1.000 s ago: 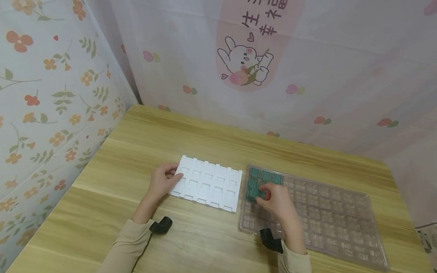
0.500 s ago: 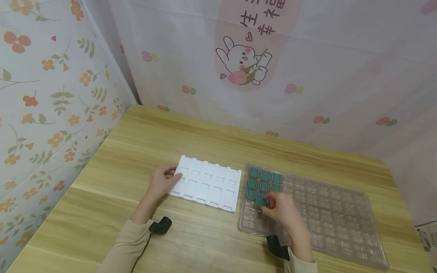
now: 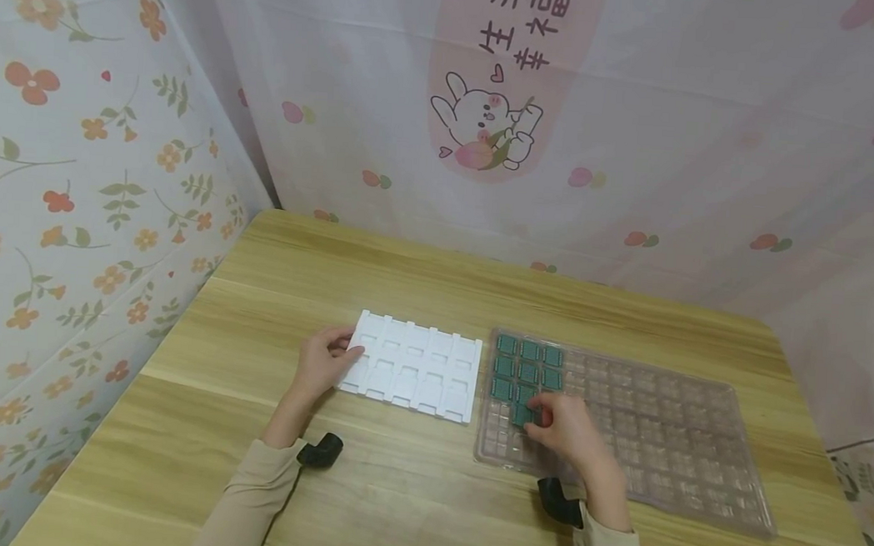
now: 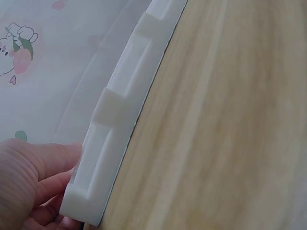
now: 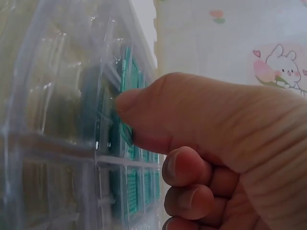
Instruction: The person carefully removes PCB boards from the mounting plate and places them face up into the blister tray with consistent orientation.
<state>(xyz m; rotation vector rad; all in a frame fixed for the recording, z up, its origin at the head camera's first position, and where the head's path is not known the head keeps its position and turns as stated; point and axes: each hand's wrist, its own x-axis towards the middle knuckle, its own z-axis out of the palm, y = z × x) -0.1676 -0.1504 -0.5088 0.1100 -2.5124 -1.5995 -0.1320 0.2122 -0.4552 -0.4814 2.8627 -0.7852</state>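
Note:
My left hand [image 3: 324, 365] grips the left end of a white moulded plastic tray [image 3: 412, 338] with shallow recesses. In the left wrist view the thumb lies along the rim of the white tray [image 4: 112, 112], with the fingers curled at its corner. A clear plastic compartment tray [image 3: 668, 429] lies to the right. Over its near-left part, my right hand [image 3: 566, 427] pinches a small green circuit board [image 3: 523, 415] between thumb and forefinger. The right wrist view shows this circuit board [image 5: 128, 76] tilted at its compartment, partly hidden by the thumb. More green circuit boards [image 3: 529, 350] fill compartments behind.
Both trays lie on a wood-grain table [image 3: 394, 487], a narrow gap apart. A printed curtain [image 3: 640, 152] hangs behind the table and a floral one [image 3: 111, 203] on the left. A black wrist mount [image 3: 560, 503] sits below the right hand.
My right hand has moved from the left column of boards to the right and then towards me. Boards earlier covered by the hand now show in their compartments. The left hand stays put.

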